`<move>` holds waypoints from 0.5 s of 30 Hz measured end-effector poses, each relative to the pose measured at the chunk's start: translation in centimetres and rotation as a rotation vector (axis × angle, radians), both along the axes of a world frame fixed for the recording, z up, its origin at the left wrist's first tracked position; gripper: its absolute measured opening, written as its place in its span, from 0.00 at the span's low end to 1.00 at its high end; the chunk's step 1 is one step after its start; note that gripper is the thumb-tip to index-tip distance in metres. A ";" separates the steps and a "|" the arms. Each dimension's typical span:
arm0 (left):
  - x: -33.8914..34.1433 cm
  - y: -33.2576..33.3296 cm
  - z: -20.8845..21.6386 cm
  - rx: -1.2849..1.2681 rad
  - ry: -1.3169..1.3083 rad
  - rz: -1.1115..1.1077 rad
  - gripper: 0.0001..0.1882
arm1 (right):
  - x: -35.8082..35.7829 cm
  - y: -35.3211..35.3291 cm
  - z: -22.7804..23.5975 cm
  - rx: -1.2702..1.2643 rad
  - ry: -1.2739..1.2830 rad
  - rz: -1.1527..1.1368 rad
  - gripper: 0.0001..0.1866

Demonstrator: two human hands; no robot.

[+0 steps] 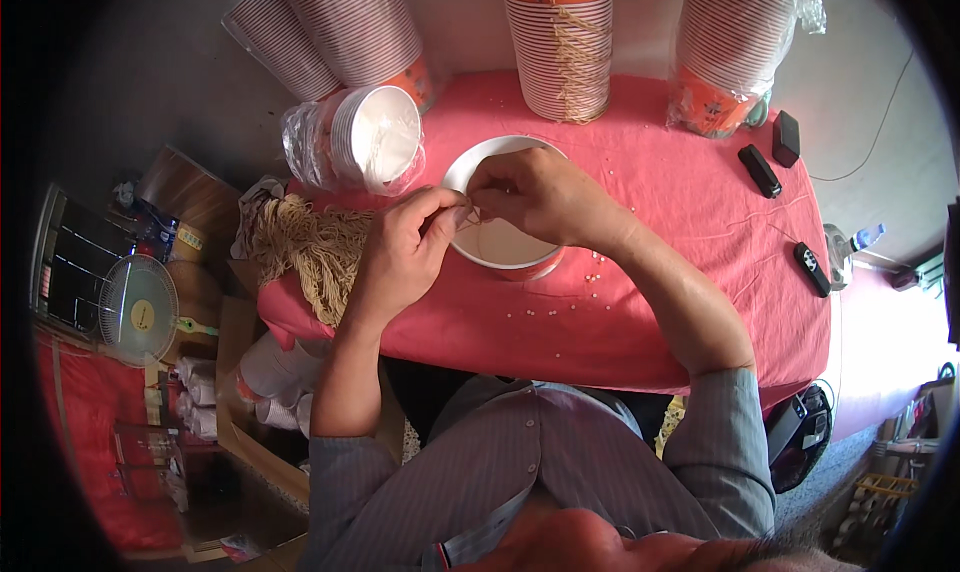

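Note:
My left hand (pixel 408 247) and my right hand (pixel 555 197) meet above a white paper tub (pixel 505 249) with an orange outside. Thumb and forefinger of each hand are pinched together, fingertips almost touching. Between them shows a thin pale string (pixel 474 215), small and partly covered by the fingers. Small white beads (pixel 594 281) lie scattered on the red cloth right of and below the tub. Left of my left hand, a bundle of cream strings (pixel 318 247) droops over the table's edge.
A red cloth covers the table (pixel 690 242). Tall stacks of paper tubs (pixel 560 57) line the back, one draped with strings. A wrapped stack (pixel 385 137) lies tipped at back left. Dark small devices (pixel 760 171) sit at right. A fan (pixel 138 310) and cardboard box (pixel 240 412) stand left.

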State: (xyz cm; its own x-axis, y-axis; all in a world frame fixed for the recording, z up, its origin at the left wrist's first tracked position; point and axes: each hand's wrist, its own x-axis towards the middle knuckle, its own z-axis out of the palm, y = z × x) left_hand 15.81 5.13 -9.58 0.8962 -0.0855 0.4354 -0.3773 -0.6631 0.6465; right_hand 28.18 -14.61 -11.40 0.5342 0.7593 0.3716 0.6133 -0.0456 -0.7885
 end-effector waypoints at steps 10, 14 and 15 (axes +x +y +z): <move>0.0 0.6 -0.9 -0.285 0.104 0.087 0.08 | -0.2 -0.3 0.7 0.025 0.021 -0.089 0.10; 0.4 -0.4 -0.8 -0.376 0.126 0.077 0.09 | -0.3 -0.3 -0.1 0.016 0.048 -0.048 0.10; 0.5 -0.3 -1.3 -0.383 0.134 0.074 0.08 | -0.4 -0.3 -0.1 0.024 0.064 -0.041 0.10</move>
